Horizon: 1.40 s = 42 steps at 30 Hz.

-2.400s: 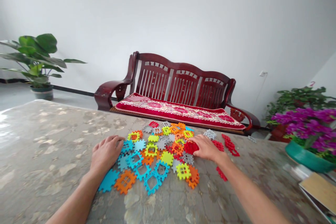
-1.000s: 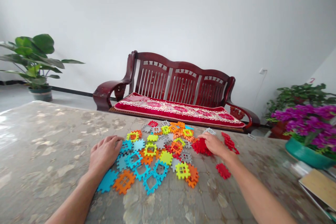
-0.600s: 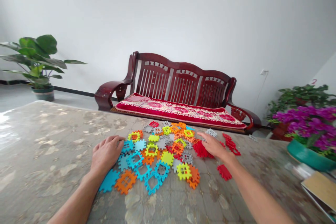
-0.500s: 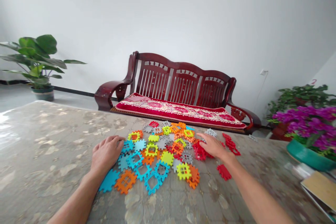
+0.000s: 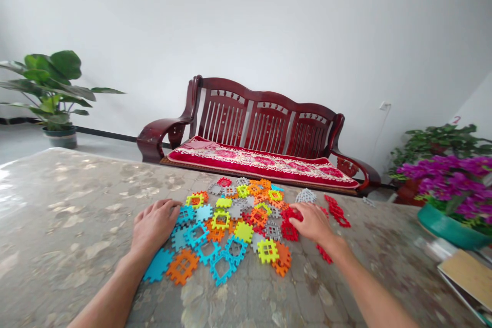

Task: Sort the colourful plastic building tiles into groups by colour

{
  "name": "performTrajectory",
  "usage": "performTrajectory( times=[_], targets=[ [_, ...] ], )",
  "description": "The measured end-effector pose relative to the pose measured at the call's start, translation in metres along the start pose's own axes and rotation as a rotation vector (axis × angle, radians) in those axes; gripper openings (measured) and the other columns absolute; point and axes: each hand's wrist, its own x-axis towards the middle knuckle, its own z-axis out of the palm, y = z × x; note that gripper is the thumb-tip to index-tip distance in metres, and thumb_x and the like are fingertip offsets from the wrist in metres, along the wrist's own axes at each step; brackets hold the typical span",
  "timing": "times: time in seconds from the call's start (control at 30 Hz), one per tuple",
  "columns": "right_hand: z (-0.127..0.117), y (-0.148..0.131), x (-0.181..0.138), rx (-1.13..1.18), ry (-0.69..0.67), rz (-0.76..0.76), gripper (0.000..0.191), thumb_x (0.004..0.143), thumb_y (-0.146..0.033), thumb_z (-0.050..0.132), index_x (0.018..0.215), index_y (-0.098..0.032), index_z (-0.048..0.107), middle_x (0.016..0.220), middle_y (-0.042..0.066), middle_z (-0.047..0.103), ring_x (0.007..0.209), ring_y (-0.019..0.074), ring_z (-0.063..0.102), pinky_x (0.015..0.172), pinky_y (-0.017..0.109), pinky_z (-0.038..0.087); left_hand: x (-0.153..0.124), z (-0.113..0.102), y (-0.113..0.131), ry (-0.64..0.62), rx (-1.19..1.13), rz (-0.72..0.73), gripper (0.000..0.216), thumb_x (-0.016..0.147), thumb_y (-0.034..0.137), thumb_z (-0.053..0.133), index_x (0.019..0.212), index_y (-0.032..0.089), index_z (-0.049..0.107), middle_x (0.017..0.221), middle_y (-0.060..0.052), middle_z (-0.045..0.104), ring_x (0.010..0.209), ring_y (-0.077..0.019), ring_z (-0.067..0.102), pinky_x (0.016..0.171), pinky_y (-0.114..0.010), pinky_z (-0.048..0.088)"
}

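On the desk [image 5: 246, 302], our left hand [image 5: 156, 221] lies flat, its grip released, beside blue pieces [image 5: 158, 265], while our right hand [image 5: 312, 221] touches a red piece [image 5: 289, 230] at the pile's [image 5: 243, 231] right edge, grip unclear to us.

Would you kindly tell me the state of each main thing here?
Left hand: palm down, fingers loosely bent.
Red notched plastic piece: partly covered by right hand.
Right hand: palm down, grip unclear.
Orange notched square window piece: lying flat.
Dark red wooden bench: seat covered with patterned red cloth.
Purple flowers: in bloom, in a turquoise pot.
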Motion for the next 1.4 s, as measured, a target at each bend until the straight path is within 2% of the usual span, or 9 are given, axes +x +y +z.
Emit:
performTrajectory(
  times=[0.13,0.27,0.5,0.67,0.83,0.93,1.07,1.2,1.4],
  targets=[
    [0.002,-0.010,-0.011,-0.060,-0.028,-0.027,0.036,0.078,-0.032,0.062,0.113,-0.025,0.067,0.111,0.007,0.071,0.105,0.0267,0.060,0.092,0.039,0.041,0.000,0.000,0.000,0.003,0.006,-0.003,0.043,0.090,0.040,0.033,0.107,0.031,0.072,0.129,-0.005,0.065,0.122,-0.0300,0.054,0.104,-0.047,0.036],
    [0.010,-0.011,-0.015,-0.074,-0.055,-0.036,0.041,0.078,-0.022,0.059,0.118,-0.024,0.064,0.117,0.006,0.068,0.110,0.0256,0.057,0.095,0.037,0.039,0.000,0.000,0.000,-0.014,0.016,-0.001,0.044,0.091,0.040,0.031,0.109,0.031,0.071,0.131,-0.005,0.063,0.123,-0.0296,0.053,0.103,-0.047,0.036],
    [0.019,-0.009,-0.021,-0.094,-0.020,-0.087,0.023,0.086,-0.021,0.053,0.101,-0.023,0.069,0.106,0.006,0.067,0.105,0.0217,0.056,0.092,0.032,0.039,0.002,0.001,-0.001,-0.028,0.025,0.000,0.046,0.092,0.040,0.030,0.111,0.030,0.070,0.132,-0.006,0.063,0.123,-0.0300,0.053,0.102,-0.048,0.036],
    [0.022,-0.016,-0.028,-0.144,-0.083,-0.098,0.024,0.091,-0.023,0.047,0.099,-0.022,0.069,0.102,0.006,0.070,0.104,0.0223,0.058,0.091,0.033,0.039,0.002,0.001,-0.002,-0.029,0.020,0.001,0.045,0.092,0.040,0.030,0.110,0.030,0.070,0.131,-0.006,0.063,0.123,-0.0302,0.053,0.103,-0.049,0.035],
    [0.020,-0.018,-0.033,-0.101,-0.116,-0.070,0.034,0.089,-0.019,0.042,0.113,-0.020,0.067,0.114,0.010,0.068,0.109,0.0240,0.059,0.095,0.036,0.041,0.002,0.002,-0.002,-0.013,0.008,0.000,0.044,0.091,0.040,0.032,0.109,0.030,0.071,0.130,-0.006,0.064,0.121,-0.0307,0.054,0.103,-0.049,0.036],
    [0.017,-0.013,-0.033,0.038,-0.154,-0.174,0.056,0.073,-0.006,0.046,0.124,-0.022,0.062,0.130,0.007,0.062,0.121,0.0221,0.054,0.105,0.036,0.038,0.002,0.003,-0.003,-0.010,0.010,0.002,0.044,0.091,0.040,0.032,0.109,0.030,0.071,0.130,-0.006,0.064,0.122,-0.0304,0.054,0.103,-0.049,0.036],
    [0.012,-0.003,-0.032,0.221,-0.316,-0.319,0.084,0.054,-0.003,0.047,0.136,-0.022,0.054,0.144,0.005,0.052,0.133,0.0205,0.045,0.113,0.035,0.032,0.003,0.004,-0.004,0.001,0.002,0.004,0.043,0.091,0.041,0.033,0.109,0.031,0.071,0.130,-0.005,0.064,0.122,-0.0297,0.054,0.104,-0.048,0.035],
    [0.008,0.000,-0.032,0.227,-0.430,-0.313,0.092,0.055,-0.006,0.050,0.146,-0.025,0.042,0.150,0.006,0.045,0.137,0.0235,0.041,0.115,0.038,0.030,0.003,0.004,-0.003,0.001,0.009,0.002,0.043,0.091,0.040,0.034,0.109,0.031,0.071,0.129,-0.006,0.064,0.122,-0.0296,0.054,0.103,-0.047,0.036],
    [-0.003,-0.009,-0.033,0.141,-0.513,-0.279,0.098,0.058,-0.005,0.050,0.152,-0.024,0.031,0.156,0.006,0.036,0.142,0.0252,0.033,0.117,0.040,0.026,0.004,0.006,-0.006,0.002,0.020,0.008,0.044,0.091,0.041,0.032,0.109,0.032,0.071,0.130,-0.005,0.064,0.122,-0.0299,0.054,0.103,-0.048,0.036]
  ],
)
